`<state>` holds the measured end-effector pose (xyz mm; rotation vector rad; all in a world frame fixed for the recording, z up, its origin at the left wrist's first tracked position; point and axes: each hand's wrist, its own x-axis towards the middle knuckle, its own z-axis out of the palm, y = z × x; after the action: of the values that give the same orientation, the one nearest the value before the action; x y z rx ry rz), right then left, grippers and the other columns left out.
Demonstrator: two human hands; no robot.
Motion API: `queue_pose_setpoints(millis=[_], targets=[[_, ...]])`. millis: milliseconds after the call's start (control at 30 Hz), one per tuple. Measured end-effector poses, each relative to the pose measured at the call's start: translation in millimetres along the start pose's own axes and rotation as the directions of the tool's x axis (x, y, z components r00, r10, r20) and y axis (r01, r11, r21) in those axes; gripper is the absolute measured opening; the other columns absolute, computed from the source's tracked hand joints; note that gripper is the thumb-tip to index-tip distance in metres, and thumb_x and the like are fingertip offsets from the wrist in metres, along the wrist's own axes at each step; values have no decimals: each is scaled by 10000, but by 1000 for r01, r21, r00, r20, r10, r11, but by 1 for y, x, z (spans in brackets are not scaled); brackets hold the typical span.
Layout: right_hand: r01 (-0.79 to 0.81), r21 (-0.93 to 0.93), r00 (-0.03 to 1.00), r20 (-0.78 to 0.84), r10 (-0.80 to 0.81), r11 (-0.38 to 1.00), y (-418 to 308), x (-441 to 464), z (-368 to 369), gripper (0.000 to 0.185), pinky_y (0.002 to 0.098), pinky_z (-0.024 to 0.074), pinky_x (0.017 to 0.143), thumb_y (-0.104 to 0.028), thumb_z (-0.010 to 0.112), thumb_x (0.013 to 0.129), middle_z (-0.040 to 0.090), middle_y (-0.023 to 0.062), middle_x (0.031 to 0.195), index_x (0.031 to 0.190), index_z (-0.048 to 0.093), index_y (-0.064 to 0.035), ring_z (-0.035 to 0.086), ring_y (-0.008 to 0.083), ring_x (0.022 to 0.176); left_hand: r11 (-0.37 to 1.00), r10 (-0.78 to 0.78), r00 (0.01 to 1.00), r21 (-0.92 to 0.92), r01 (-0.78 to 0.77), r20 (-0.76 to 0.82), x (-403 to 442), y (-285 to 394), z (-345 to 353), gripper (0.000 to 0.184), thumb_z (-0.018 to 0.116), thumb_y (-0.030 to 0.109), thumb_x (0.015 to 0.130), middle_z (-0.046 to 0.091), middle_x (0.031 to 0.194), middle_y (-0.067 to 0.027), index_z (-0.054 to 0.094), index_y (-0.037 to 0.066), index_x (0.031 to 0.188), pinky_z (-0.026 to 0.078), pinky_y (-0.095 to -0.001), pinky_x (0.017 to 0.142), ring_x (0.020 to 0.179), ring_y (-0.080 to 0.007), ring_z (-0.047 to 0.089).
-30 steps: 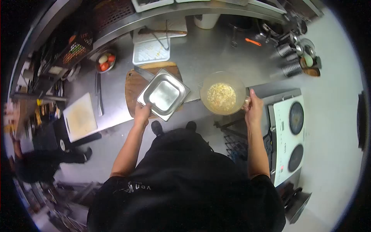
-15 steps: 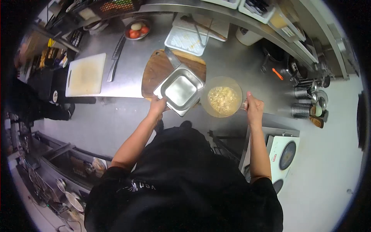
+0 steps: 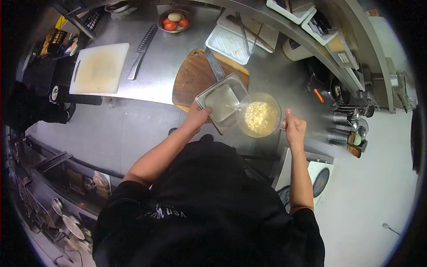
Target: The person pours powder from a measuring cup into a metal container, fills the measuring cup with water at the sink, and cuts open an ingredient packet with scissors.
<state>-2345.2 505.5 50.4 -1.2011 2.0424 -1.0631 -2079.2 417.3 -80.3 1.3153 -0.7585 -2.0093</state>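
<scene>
My left hand (image 3: 198, 116) grips the near-left rim of a deep square steel pan (image 3: 213, 123), thumb over the edge. In my right hand (image 3: 294, 126) is the handle of a clear round jug (image 3: 276, 104), fingers closed round it. Pale yellow chunky food (image 3: 260, 118) in liquid fills part of the jug. The jug tilts left over the pan's right rim, and a thin stream of liquid runs from its lip into the pan. Under the pan lies a wooden cutting board (image 3: 189, 80) with a wide-bladed knife (image 3: 215, 65), partly covered by the pan.
On the steel counter are a white cutting board (image 3: 98, 69), a long knife (image 3: 142, 52), a bowl of tomatoes (image 3: 176, 22) and a white tray (image 3: 228, 43) near tongs. Utensil holders (image 3: 340, 118) and a hot plate (image 3: 321, 181) stand right. Another person (image 3: 31, 109) is at left.
The jug has tipped toward the pan, and liquid now streams out of it. The pan leans more to the right. The whole view has shifted slightly.
</scene>
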Motion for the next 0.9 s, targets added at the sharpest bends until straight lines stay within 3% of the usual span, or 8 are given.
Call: queue_pose_setpoints(millis=[333, 400, 533, 600, 900], targets=[[-55, -5, 998, -30, 54, 999, -24, 4, 25, 538, 237, 253, 417, -352, 547, 901, 410, -18, 447, 457, 481, -56, 350, 56, 419, 999, 43, 999, -23, -43, -21, -11, 14, -21, 530, 486, -58, 741, 551, 1071, -142, 370, 46, 1247, 579, -360, 608, 912, -254, 617], [-58, 0, 998, -7, 58, 998, -27, 6, 29, 522, 242, 288, 398, -360, 562, 892, 449, -24, 453, 461, 493, -74, 383, 57, 409, 999, 32, 999, -17, -33, -35, -12, 18, -27, 549, 507, -42, 745, 551, 1077, -123, 371, 95, 1259, 574, -376, 654, 899, -236, 612], [-43, -43, 999, 8, 43, 998, -29, 10, 42, 523, 243, 301, 412, -367, 560, 892, 450, -26, 455, 469, 508, -63, 382, 61, 414, 999, 33, 999, -12, -33, -14, -13, 21, -41, 529, 511, -20, 764, 543, 1083, -128, 359, 75, 1261, 578, -367, 644, 897, -236, 611], [-35, -72, 999, 5, 35, 997, -29, 19, 43, 523, 242, 315, 434, -373, 562, 889, 452, -23, 459, 483, 529, -46, 394, 59, 436, 991, 13, 998, -128, -22, -67, -16, 26, -43, 493, 516, 11, 792, 541, 1081, -125, 362, 65, 1257, 580, -348, 641, 891, -227, 612], [15, -141, 997, 82, -3, 990, -46, 22, 78, 510, 253, 347, 459, -363, 566, 886, 480, -2, 474, 517, 559, -11, 427, 73, 466, 991, -50, 990, -132, 33, -130, 0, 4, -73, 464, 532, 33, 815, 532, 1108, -117, 376, 69, 1251, 579, -338, 639, 897, -224, 609]])
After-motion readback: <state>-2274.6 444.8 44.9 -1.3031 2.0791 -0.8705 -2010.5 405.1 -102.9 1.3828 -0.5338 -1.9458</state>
